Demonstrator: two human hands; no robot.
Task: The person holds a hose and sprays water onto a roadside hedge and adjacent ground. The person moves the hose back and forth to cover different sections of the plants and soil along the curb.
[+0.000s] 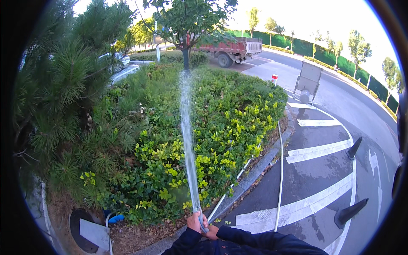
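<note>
Water sprays in a long stream (188,143) from the end of a pale grey garden hose (202,222) over a leafy hedge bed (223,134). Close to the outlet, my left hand (193,222) is wrapped around the hose. My right hand (211,233) grips it just below, partly hidden by the hose and my sleeve. The stream leans slightly left and breaks into droplets toward a small tree's trunk (186,59). Yellow-green shrub leaves lie just ahead of my hands.
A stone kerb (245,185) borders the bed, and a pale hose (280,178) runs along the striped asphalt. Dark cones (350,213) stand at right. A pine (63,95) fills the left, above a round manhole (81,229). Farther off are a red truck (223,51) and a metal cart (307,79).
</note>
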